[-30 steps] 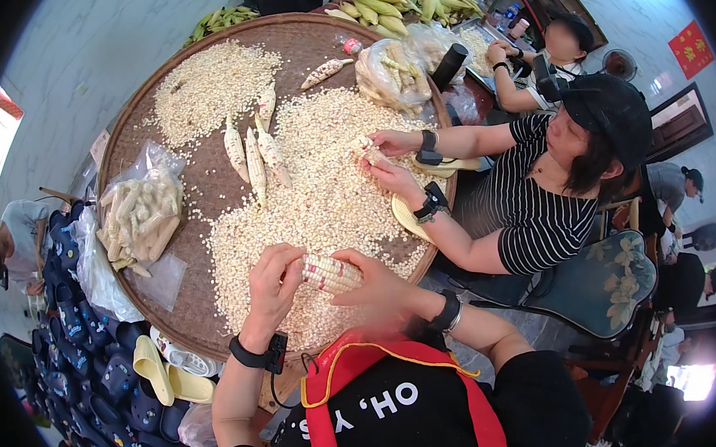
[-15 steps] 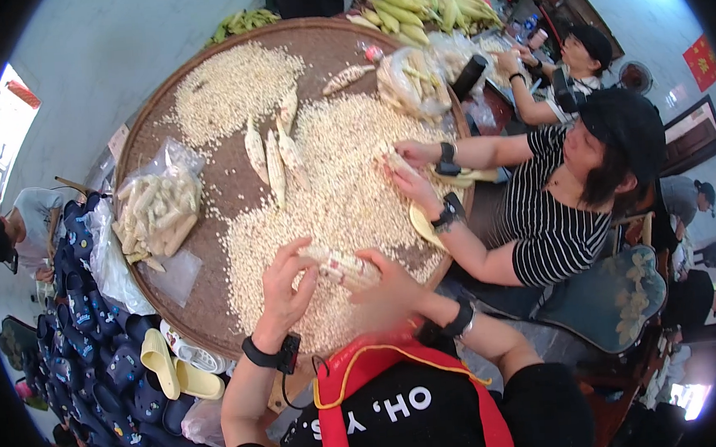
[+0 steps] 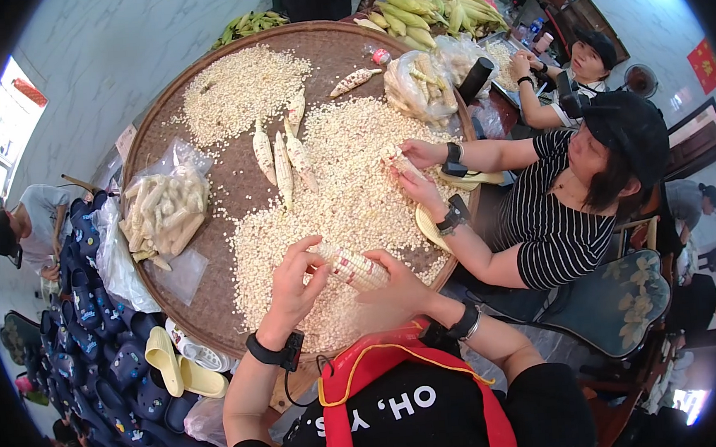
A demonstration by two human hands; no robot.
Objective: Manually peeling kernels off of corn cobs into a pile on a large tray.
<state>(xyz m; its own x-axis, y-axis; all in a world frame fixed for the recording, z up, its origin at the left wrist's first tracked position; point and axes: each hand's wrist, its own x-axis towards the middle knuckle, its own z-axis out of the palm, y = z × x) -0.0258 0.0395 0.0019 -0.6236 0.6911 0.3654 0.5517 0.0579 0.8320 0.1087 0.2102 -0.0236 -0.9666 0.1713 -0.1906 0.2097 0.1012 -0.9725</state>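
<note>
An ear of corn (image 3: 351, 267), pale with reddish-purple kernels, is held aslant above the kernel heap between my hands. My left hand (image 3: 297, 282) has thumb and fingers closed at its upper left end. Round the lower right end wraps my right hand (image 3: 400, 289), its thumb lying along the kernels; its lower part is blurred. Beneath spreads a wide heap of loose pale kernels (image 3: 269, 259) on a round brown woven tray (image 3: 221, 187). Beyond my hands lie several partly husked ears (image 3: 284, 170).
On the tray's left is a plastic bag of cobs (image 3: 166, 208); another bag (image 3: 419, 86) sits at the far right. A co-worker in stripes (image 3: 564, 201) works an ear at the right. Green ears (image 3: 410, 16) are piled behind. Dark clogs (image 3: 119, 365) crowd the lower left.
The corn ear has turned slightly in my hands, with its kernels showing more sharply now. The whole scene sits a little lower and further right in the picture.
</note>
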